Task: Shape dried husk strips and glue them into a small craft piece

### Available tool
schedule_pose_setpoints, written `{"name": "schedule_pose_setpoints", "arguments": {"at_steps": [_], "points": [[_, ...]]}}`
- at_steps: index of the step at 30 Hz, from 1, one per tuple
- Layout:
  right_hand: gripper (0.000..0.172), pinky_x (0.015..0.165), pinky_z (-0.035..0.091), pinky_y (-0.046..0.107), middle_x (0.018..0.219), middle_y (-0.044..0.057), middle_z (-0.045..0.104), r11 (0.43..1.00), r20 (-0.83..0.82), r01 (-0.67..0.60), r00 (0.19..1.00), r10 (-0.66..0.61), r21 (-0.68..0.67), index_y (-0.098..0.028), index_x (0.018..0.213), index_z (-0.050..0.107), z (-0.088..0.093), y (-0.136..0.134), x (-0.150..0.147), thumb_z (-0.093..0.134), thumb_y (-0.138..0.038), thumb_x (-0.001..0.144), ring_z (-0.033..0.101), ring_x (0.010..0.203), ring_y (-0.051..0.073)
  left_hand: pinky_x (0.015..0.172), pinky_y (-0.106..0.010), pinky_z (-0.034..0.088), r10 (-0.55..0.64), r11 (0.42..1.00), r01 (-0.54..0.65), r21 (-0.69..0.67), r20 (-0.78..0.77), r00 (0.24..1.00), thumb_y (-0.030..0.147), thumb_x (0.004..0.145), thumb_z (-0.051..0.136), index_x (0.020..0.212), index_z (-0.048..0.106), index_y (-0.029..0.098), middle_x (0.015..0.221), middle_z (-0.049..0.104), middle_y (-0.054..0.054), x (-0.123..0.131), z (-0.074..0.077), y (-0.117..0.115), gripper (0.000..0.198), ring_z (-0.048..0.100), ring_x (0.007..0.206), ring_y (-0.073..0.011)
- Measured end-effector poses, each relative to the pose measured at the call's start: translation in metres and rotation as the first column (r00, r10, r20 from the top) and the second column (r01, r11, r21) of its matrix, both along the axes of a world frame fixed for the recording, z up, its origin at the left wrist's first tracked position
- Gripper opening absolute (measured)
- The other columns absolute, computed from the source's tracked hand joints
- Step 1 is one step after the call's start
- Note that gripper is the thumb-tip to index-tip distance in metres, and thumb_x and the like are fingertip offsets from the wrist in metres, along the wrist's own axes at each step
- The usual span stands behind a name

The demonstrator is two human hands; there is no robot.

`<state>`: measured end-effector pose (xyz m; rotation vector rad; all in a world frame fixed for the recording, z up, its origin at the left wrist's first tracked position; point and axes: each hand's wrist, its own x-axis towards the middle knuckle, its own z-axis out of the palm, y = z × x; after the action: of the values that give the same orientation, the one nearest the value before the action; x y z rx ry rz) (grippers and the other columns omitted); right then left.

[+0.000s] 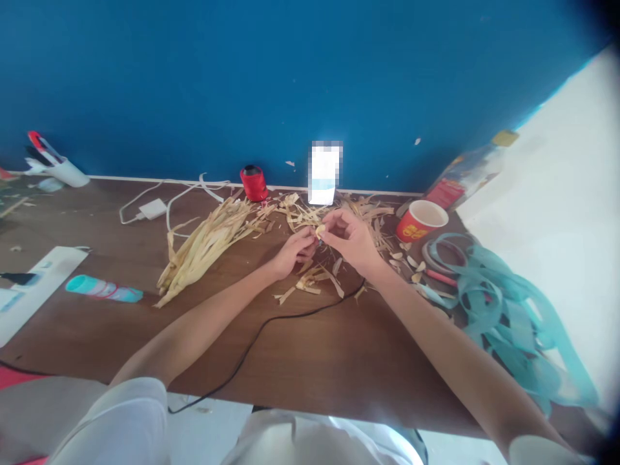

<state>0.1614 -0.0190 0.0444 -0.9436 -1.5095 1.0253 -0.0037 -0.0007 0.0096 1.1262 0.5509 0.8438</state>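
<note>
Centrally, both forearms are reaching in from the lower corners and converging over the brown tabletop (300,349), the right one running longer and steeper across the view. The right hand (352,240) is arching from above, its wrist bending inward, thumb and forefinger pinching a small pale piece (320,230); that piece is sitting between the two hands, in front of the bright screen (323,174). The left hand (293,250) is coming in lower, fingers curling inward and tips meeting near the piece's lower edge; whether they are gripping it too, I cannot tell. Something small and bluish is showing just under the piece, too blurred to name. Dry scraps (312,278) are lying below the hands, and the right hand is hiding part of the litter behind it. A bundle of dried strips (206,248) is lying beyond the left forearm. A black cable (261,336) is curving toward the right wrist, its upper end disappearing there. Blocky pixels are masking the screen's edges; the white sleeves (121,423) are running out of frame.
</note>
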Motion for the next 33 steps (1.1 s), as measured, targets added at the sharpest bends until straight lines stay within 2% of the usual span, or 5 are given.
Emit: {"name": "schedule_pose_setpoints", "arguments": {"at_steps": [6,9,20,28,33], "points": [[0.020,0.062,0.045,0.027,0.079,0.000,0.059,0.999,0.102,-0.006,0.995,0.002,0.041,-0.021,0.094,0.054,0.003,-0.003,-0.002,0.065,-0.028,0.079,0.057,0.069,0.013,0.042,-0.019,0.007,0.033,0.999,-0.034,-0.030,-0.032,0.999,0.056,0.083,0.051,0.072,0.044,0.016,0.055,0.017,0.008,0.000,-0.001,0.000,0.042,0.013,0.046,-0.0041],[0.023,0.063,0.046,0.028,0.080,0.000,0.061,0.998,0.151,-0.003,0.989,-0.005,0.055,-0.022,0.100,0.054,0.007,-0.006,-0.002,0.063,-0.026,0.079,0.059,0.070,0.014,0.043,-0.019,0.008,0.048,0.998,-0.049,-0.026,-0.038,0.998,0.055,0.081,0.056,0.069,0.043,0.016,0.054,0.018,0.008,-0.001,-0.001,0.000,0.042,0.014,0.045,-0.0036],[0.007,0.066,0.048,0.027,0.082,0.002,0.065,0.975,0.334,0.021,0.937,-0.096,0.222,-0.020,0.089,0.060,0.007,-0.011,-0.005,0.057,-0.022,0.083,0.061,0.071,0.014,0.040,-0.017,0.010,0.121,0.992,-0.120,-0.024,0.035,0.992,0.046,0.082,0.058,0.068,0.042,0.016,0.051,0.019,0.009,0.000,-0.001,0.003,0.036,0.017,0.041,-0.0026],[0.013,0.069,0.048,0.026,0.087,0.003,0.067,0.908,0.466,-0.013,0.861,-0.203,0.419,-0.021,0.096,0.062,0.006,-0.013,-0.005,0.051,-0.020,0.089,0.062,0.075,0.015,0.040,-0.017,0.010,0.129,0.991,-0.128,-0.022,0.055,0.990,0.042,0.082,0.059,0.069,0.038,0.017,0.053,0.019,0.009,0.000,-0.002,0.003,0.035,0.015,0.042,-0.0023],[0.016,0.073,0.047,0.028,0.089,0.006,0.068,0.831,0.569,-0.046,0.750,-0.338,0.554,-0.020,0.094,0.063,-0.003,-0.012,-0.002,0.046,-0.021,0.093,0.062,0.084,0.017,0.041,-0.017,0.012,0.130,0.991,-0.129,-0.014,0.031,0.991,0.043,0.082,0.058,0.067,0.037,0.017,0.053,0.019,0.009,0.000,-0.001,0.002,0.037,0.017,0.043,-0.0027]]}}
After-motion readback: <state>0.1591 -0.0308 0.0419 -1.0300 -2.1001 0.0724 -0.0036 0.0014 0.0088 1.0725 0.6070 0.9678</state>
